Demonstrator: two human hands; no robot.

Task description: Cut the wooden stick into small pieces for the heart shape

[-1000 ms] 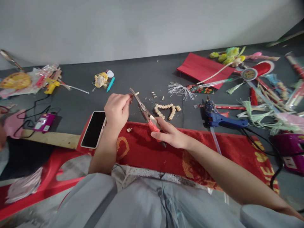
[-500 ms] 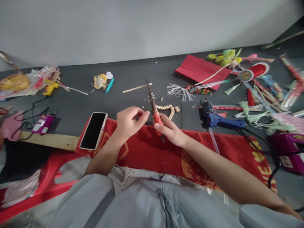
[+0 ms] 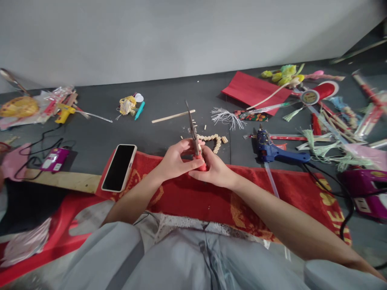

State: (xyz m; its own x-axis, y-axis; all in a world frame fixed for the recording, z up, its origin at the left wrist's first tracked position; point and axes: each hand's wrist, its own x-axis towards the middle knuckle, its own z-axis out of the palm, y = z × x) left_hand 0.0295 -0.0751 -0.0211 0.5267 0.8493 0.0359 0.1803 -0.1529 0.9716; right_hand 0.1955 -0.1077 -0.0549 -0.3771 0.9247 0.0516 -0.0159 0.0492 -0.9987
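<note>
My right hand (image 3: 216, 167) is closed around the red handle of a pair of scissors (image 3: 192, 127), whose narrow grey blades point away from me. My left hand (image 3: 179, 159) is at the same scissors, its thumb against the red handle and its fingers curled by the base of the blades. Both hands are above the red towel (image 3: 187, 193). Just beyond them on the dark table lies a curved outline of small pale wooden pieces (image 3: 218, 143), partly hidden by my hands. Short cut bits and a thin wooden stick (image 3: 172, 117) lie behind it.
A phone (image 3: 119, 167) rests on the towel at left. To the right are a blue glue gun (image 3: 272, 151) with a cord, red paper (image 3: 254, 92), white strings (image 3: 226, 117) and a red thread spool (image 3: 320, 92). A yellow glue gun (image 3: 64, 112) lies far left.
My left hand has moved right, from beside the scissors onto them. My right hand still holds the scissors in about the same place, blades pointing away.
</note>
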